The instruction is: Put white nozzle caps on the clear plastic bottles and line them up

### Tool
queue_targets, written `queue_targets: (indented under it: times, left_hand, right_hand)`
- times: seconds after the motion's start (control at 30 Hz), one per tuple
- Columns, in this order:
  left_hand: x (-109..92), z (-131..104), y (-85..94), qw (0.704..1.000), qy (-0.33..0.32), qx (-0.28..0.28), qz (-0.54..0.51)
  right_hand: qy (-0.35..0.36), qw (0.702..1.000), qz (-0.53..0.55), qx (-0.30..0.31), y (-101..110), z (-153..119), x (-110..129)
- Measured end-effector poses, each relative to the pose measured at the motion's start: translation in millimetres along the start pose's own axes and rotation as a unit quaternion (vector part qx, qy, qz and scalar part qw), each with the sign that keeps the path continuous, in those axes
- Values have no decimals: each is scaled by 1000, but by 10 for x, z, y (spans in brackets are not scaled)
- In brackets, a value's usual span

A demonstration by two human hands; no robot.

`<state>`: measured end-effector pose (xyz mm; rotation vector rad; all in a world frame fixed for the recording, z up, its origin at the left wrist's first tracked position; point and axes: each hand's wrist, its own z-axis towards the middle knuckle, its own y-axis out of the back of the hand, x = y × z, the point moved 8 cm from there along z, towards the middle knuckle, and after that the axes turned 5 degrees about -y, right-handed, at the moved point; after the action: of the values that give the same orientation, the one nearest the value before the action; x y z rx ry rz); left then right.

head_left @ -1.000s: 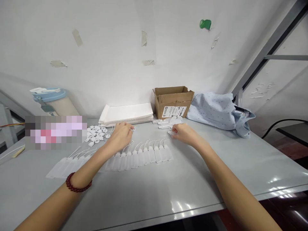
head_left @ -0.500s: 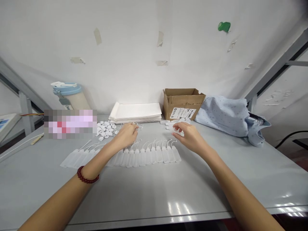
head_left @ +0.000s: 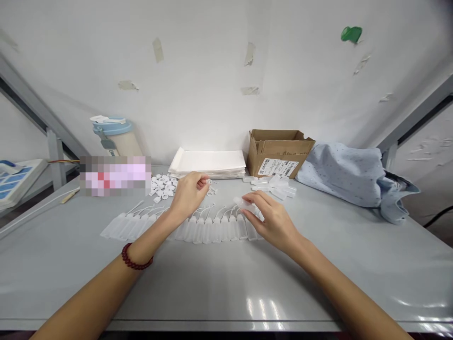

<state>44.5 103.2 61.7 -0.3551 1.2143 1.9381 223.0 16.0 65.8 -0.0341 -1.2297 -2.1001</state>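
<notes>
One translucent case [head_left: 242,203] pinched in right hand [head_left: 275,221]; left hand [head_left: 188,194] pinches white piece [head_left: 210,182].

Beyond the left hand [head_left: 190,193] and off to its left, a tumbler [head_left: 125,141] with a light blue lid [head_left: 112,126] stands behind a pixelated, mostly pink item [head_left: 120,179]. Farther left of that hand sits a white case with blue panels [head_left: 21,177]. Ahead of both hands, a stack of white paper [head_left: 208,163] lies near the wall [head_left: 198,113]. Beyond the right hand [head_left: 272,219] stands an open cardboard box [head_left: 283,150]; farther right is a rumpled, speckled light blue cloth [head_left: 339,172]. Above the hands, tape scraps [head_left: 249,54] and a green scrap [head_left: 351,34] cling to the wall.
</notes>
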Motion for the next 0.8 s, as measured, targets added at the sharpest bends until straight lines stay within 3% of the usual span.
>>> queue_targets:
  times: [0.33, 0.5, 0.6, 0.73, 0.8]
  left_hand:
    - [144, 40, 138, 989, 84, -30, -118]
    - [26, -22, 116, 977, 93, -43, -187]
    - [-182, -145, 76, 973, 57, -59, -217]
    - [-592, -329, 68, 970, -85, -81, -214]
    - [-705, -388, 46, 970, -120, -71, -200]
  right_hand:
    - [7, 1000, -2, -19, 26, 7, -8]
    - [2, 999, 31, -27, 56, 9, 9]
    - [-15, 996, 82, -26, 84, 7, 42]
    - [-56, 985, 162, -19, 101, 5, 77]
    - [-77, 978, 192, -19, 101, 5, 71]
